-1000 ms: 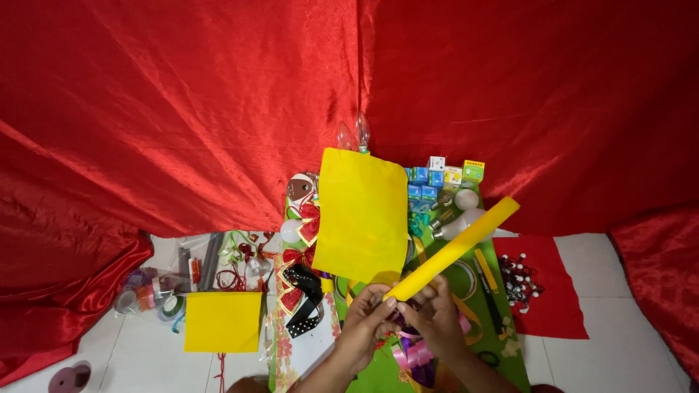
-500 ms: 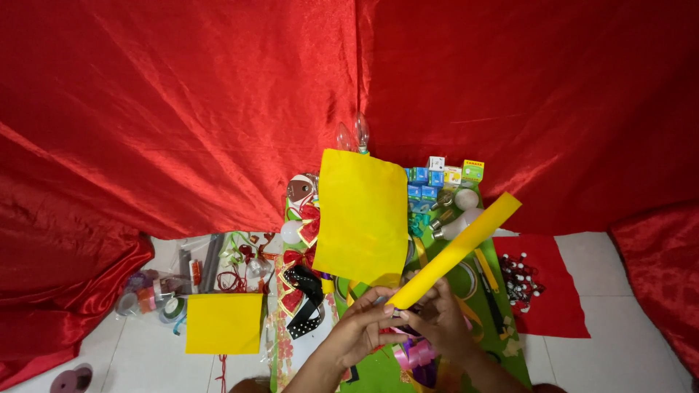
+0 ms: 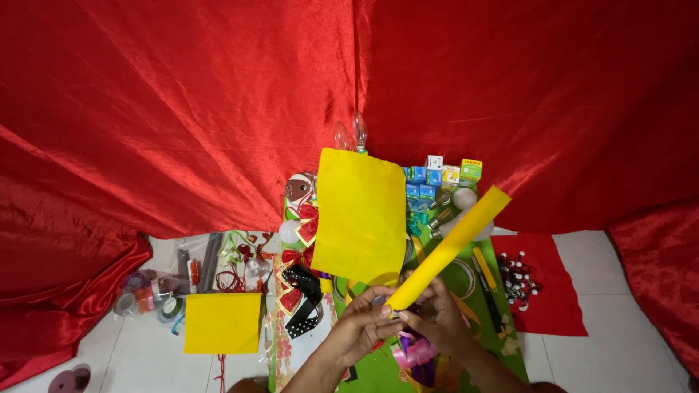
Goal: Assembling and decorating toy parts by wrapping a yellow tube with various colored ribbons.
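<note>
Yellow paper roll [image 3: 451, 247] pinched at its lower end by left hand [image 3: 364, 320] and right hand [image 3: 437, 320]; best kept tight, edges even.

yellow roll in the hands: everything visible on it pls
The yellow roll is a sheet of plain yellow paper or thin foam, wound into a slim tube. It slants from its lower end at the fingers up and right, over the green mat. The left hand and right hand both pinch the lower end. The top end looks flattened; no tape or markings show.
</note>
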